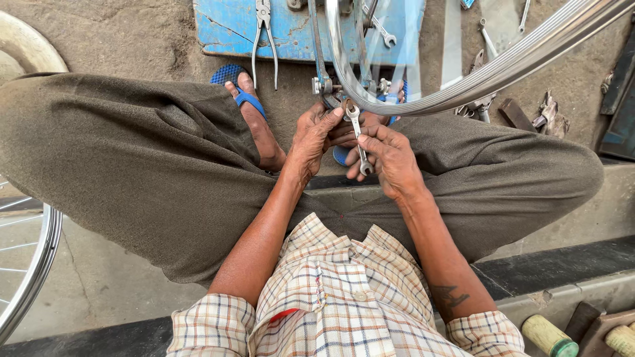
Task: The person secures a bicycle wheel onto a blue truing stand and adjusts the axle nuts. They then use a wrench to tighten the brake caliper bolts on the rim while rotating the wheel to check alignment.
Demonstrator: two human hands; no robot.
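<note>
I sit with my knees spread, looking down at both hands between them. My right hand [391, 157] grips a small double-ended steel spanner [358, 135], its upper jaw up at the hub of a bicycle wheel rim [476, 80]. My left hand [316, 135] is closed on the hub axle hardware [329, 92] beside the spanner's head. The shiny rim curves across the top right, over my right knee. My feet wear blue sandals [233, 78] on the sandy ground.
A blue wooden board [225, 30] ahead carries pliers [263, 33] and a spanner [380, 30]. More tools [546, 112] lie on the ground at right. Another wheel [33, 264] stands at left. Wooden handles [549, 336] rest at bottom right on the concrete step.
</note>
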